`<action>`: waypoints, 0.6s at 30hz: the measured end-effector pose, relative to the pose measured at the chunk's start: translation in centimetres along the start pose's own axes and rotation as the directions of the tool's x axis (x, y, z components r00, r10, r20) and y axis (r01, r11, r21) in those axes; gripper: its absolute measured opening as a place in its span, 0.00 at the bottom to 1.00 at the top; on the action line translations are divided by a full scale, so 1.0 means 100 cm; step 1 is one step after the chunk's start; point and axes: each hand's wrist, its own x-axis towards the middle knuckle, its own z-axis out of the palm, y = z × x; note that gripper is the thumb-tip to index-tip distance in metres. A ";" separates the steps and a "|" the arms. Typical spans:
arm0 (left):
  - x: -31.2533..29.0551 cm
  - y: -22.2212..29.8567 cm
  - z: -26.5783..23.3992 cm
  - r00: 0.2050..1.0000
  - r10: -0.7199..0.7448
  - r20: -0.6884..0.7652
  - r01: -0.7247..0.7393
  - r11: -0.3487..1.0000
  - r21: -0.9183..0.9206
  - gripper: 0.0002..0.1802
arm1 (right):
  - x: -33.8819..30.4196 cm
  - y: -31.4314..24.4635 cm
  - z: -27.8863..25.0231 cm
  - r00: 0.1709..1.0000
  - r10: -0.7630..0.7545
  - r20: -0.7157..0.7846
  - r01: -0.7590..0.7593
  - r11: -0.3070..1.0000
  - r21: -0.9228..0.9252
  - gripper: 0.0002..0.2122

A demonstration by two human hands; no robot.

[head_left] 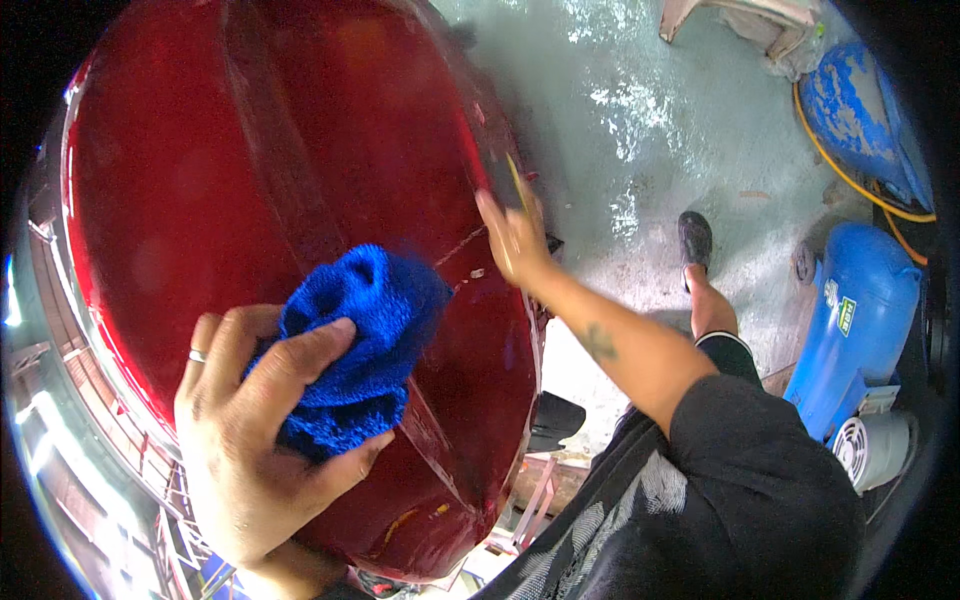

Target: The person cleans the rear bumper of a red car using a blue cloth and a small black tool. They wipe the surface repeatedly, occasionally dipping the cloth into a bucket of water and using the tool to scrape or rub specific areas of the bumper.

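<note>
My left hand grips a bunched blue cloth, its fingers and thumb wrapped round it, and a ring shows on one finger. The cloth is held over a large, curved red vehicle body, hiding part of it. At the right edge of that body is my right hand, smeared by motion. Its fingers look closed on a thin thing with a yellow edge, whose kind I cannot make out. Dull brownish bands and scuffed pale marks run across the red surface.
Wet grey floor lies to the right, with my dark shoe on it. Farther right stand a blue tank with a grey motor, a scuffed blue container and an orange hose. A pale stand is at the top.
</note>
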 end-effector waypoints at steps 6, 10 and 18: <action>0.016 0.004 -0.004 1.000 0.010 -0.001 -0.010 1.000 0.004 0.41 | 0.026 0.006 -0.002 0.995 0.099 0.004 -0.099 0.995 0.025 0.24; 0.011 0.008 -0.005 1.000 -0.022 0.004 0.022 1.000 0.002 0.42 | 0.014 0.010 0.004 0.980 0.182 0.080 -0.185 0.983 0.025 0.25; 0.015 0.005 -0.012 0.997 -0.039 0.062 0.038 0.999 0.018 0.42 | 0.047 -0.012 0.015 0.986 0.150 -0.066 -0.146 0.987 0.061 0.22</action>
